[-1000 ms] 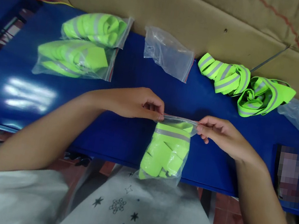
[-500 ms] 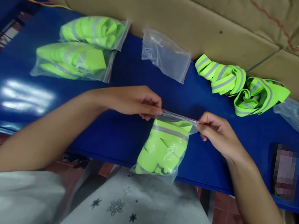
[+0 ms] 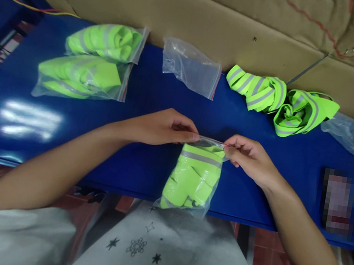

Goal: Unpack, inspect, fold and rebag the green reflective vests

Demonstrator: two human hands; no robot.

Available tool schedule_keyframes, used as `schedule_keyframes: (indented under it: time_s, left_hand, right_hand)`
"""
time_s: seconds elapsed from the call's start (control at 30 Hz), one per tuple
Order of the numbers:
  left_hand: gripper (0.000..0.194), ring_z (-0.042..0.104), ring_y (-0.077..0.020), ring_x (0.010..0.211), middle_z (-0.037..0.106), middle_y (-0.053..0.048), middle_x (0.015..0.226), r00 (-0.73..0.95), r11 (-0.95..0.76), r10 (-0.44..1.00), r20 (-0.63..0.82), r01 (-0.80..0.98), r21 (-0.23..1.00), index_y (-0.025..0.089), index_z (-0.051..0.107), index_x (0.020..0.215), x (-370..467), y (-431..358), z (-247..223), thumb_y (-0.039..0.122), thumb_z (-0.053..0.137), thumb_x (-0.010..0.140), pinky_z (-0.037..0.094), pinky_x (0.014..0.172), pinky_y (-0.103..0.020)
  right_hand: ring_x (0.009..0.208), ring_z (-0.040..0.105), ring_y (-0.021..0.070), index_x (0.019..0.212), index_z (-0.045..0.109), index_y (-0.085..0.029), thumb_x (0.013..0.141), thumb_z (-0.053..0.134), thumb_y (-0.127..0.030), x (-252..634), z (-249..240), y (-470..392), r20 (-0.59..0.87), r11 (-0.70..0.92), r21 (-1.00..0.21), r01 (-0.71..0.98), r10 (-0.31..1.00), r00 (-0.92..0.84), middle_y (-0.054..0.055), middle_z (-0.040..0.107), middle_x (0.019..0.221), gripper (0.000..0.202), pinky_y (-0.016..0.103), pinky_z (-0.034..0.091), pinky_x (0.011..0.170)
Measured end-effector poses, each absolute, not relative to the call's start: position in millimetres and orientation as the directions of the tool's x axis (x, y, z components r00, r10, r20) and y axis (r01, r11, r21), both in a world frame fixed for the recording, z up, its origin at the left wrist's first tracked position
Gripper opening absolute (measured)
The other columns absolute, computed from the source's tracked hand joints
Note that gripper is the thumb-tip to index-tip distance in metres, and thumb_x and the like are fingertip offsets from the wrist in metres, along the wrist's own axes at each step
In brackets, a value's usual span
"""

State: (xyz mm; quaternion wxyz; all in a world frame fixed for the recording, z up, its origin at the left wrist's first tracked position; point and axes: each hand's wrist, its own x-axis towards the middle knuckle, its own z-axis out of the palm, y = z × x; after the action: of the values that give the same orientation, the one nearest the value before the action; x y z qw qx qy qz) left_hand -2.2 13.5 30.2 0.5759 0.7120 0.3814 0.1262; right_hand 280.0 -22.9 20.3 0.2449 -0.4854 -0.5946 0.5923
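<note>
A clear zip bag [image 3: 192, 177] with a folded neon-yellow reflective strap inside hangs upright over the table's front edge. My left hand [image 3: 177, 129] pinches its top edge near the left corner, thumb on the zip strip. At the right corner my right hand [image 3: 244, 154] grips the same strip between thumb and fingers. The strip between the two hands shows a red line. Whether the zip is closed along its length, I cannot tell.
On the blue table [image 3: 144, 167] lie two filled bags [image 3: 106, 40] [image 3: 80, 76] at the left, an empty bag [image 3: 192, 67] behind, loose neon straps [image 3: 260, 92] [image 3: 301, 114], another clear bag [image 3: 349, 135] and a blurred-out object [image 3: 337, 200] at the right.
My hands have come closer together along the bag's top edge: the left has moved right and the right has moved left. The camera view has shifted slightly.
</note>
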Motion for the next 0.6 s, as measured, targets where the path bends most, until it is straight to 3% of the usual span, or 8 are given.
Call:
schedule_keyframes:
  time_s: [0.17,0.4,0.6]
  left_hand:
    - [0.033,0.061,-0.0135,0.076,0.071,-0.002,0.083,0.684,-0.119,0.694,-0.226,0.419,0.900,0.014,0.075,0.097,-2,12,31,0.044,0.065,0.091,0.040,0.066,-0.022]
    - [0.027,0.055,-0.0116,0.073,0.067,-0.001,0.081,0.759,-0.224,0.623,-0.188,0.404,0.887,0.014,0.068,0.094,-5,9,40,0.039,0.058,0.096,0.040,0.066,-0.021]
    - [0.027,0.054,-0.0118,0.073,0.066,0.000,0.082,0.765,-0.240,0.617,-0.186,0.407,0.881,0.015,0.067,0.096,-3,5,42,0.039,0.056,0.098,0.038,0.064,-0.022]
  right_hand:
    - [0.055,0.045,0.0061,0.083,0.067,-0.016,0.087,0.075,-0.045,282,26,-24,-0.328,-0.200,-0.927,0.318,0.843,-0.427,-0.004,0.055,0.063,0.030,0.020,0.034,0.050]
    - [0.065,0.062,0.0120,0.095,0.073,-0.016,0.085,0.078,-0.052,294,36,-20,-0.460,-0.303,-0.882,0.362,0.724,-0.515,0.004,0.070,0.079,0.038,0.025,0.051,0.061]
    - [0.058,0.051,0.0081,0.085,0.067,-0.017,0.088,0.074,-0.045,290,33,-26,-0.378,-0.174,-0.896,0.408,0.780,-0.498,-0.002,0.058,0.067,0.029,0.021,0.040,0.055]
